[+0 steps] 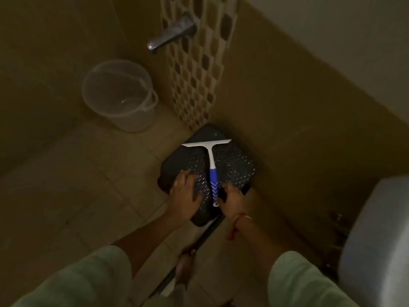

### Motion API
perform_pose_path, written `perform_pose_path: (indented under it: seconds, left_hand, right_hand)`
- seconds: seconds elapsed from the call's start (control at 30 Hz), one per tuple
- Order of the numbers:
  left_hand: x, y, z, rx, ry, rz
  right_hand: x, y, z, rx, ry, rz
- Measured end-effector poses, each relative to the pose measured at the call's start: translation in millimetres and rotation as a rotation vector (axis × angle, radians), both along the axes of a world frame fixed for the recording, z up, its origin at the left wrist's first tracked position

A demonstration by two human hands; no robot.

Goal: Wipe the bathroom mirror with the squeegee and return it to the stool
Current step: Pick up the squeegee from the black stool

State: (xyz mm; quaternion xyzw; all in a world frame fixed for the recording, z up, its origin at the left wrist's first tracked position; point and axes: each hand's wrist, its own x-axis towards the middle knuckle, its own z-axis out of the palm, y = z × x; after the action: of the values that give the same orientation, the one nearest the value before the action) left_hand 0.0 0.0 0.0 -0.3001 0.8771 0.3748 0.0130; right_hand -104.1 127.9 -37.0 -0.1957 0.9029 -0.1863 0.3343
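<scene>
Down on the bathroom floor, close to the corner of the wall, sits a dark stool [200,156] with a bumpy top. The squeegee [211,161] lies flat on it, with its white blade [207,144] pointing to 12 o'clock and its blue handle [213,185] pointing to 6 o'clock, toward the person. The left hand [184,196] rests on the stool at about 8 o'clock from the handle, fingers [188,173] spread out flat and holding nothing. The right hand [231,201] is just beside the end of the handle, at about 4 o'clock from it. Its fingers [223,189] are curled a little and seem to touch the handle's side, but they are not wrapped around it. The room is dim, so I cannot tell for sure if they hold it or not. No mirror shows in this view, so I cannot say if it is wiped. The squeegee is on the stool, and that fits both the very start and the very end of the job. If the hand is reaching, then the pick-up, the wiping and the putting back are all left. A clear plastic bucket [119,96] stands at 10 o'clock from the stool, under a metal tap [171,33] on the wall. A white toilet tank [376,240] is at 4 o'clock.
</scene>
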Motion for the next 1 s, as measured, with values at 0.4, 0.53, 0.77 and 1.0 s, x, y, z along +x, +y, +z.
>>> perform_pose_path:
  seconds: [0.4,0.53,0.77,1.0]
  left_hand:
    - [65,-15,-39,-0.107,-0.021,0.099]
    - [68,-13,-31,-0.133,-0.01,0.137]
    - [46,-4,19,-0.139,0.135,0.105]
    - [26,10,103,-0.157,0.266,-0.003]
  right_hand:
    - [1,-46,-43,-0.046,0.081,-0.191]
    - [2,-50,-22,-0.211,0.051,-0.336]
    - [5,-40,56,-0.483,0.11,-0.451]
    - [13,-20,183,-0.734,0.363,-0.387]
